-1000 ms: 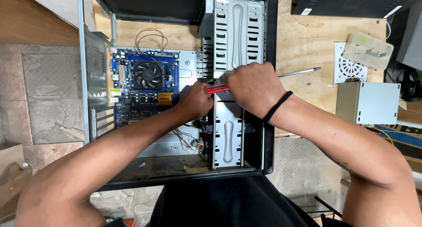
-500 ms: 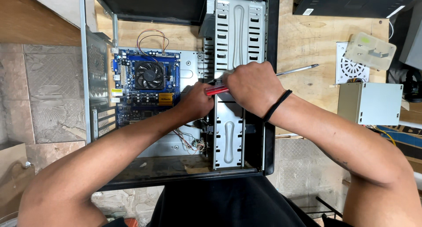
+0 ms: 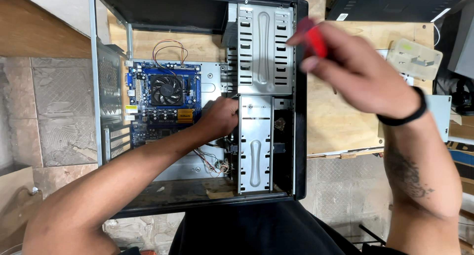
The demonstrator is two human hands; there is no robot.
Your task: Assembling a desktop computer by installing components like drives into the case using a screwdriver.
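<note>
Labels and packages around the computer case (image 3: 197, 102)

A yellow label (image 3: 131, 109) and a white label (image 3: 129, 118) sit on the blue board's left edge; a clear plastic box (image 3: 414, 58) lies right of the case.

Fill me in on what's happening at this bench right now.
A person is bent over an open black desktop computer case lying on its side on a wooden table. The left hand reaches inside, resting beside the grey metal drive cage, next to the blue motherboard with its black fan. The right hand, blurred, is raised above the case's edge, gripping a red-handled screwdriver.
</note>
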